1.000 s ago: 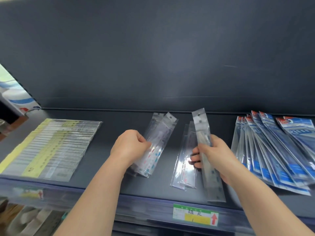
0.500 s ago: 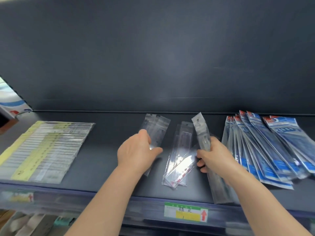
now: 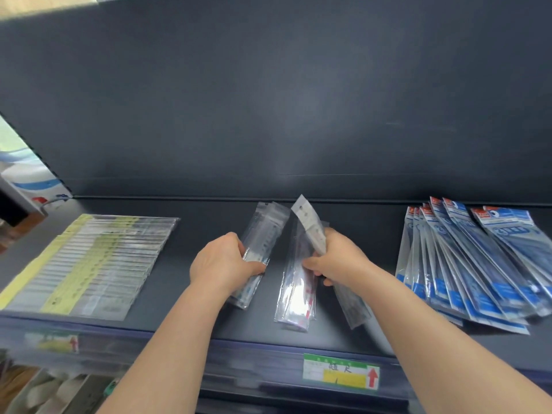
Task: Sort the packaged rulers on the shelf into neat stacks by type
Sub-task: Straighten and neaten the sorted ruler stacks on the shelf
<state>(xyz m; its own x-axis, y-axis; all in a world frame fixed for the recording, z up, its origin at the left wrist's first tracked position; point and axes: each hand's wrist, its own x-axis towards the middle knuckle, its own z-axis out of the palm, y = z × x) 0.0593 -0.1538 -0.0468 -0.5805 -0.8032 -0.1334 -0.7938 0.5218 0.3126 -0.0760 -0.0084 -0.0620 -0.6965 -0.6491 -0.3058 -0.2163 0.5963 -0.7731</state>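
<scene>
The left hand (image 3: 222, 262) held a bundle of clear ruler packs (image 3: 264, 237) at mid-shelf (image 3: 179, 309), with its fingers curled round it. The right hand (image 3: 339, 258) gripped a single pack (image 3: 309, 224). The packs were judged light, stiff lengthwise and slippery, so a grip across the width at mid-length would suit.
</scene>
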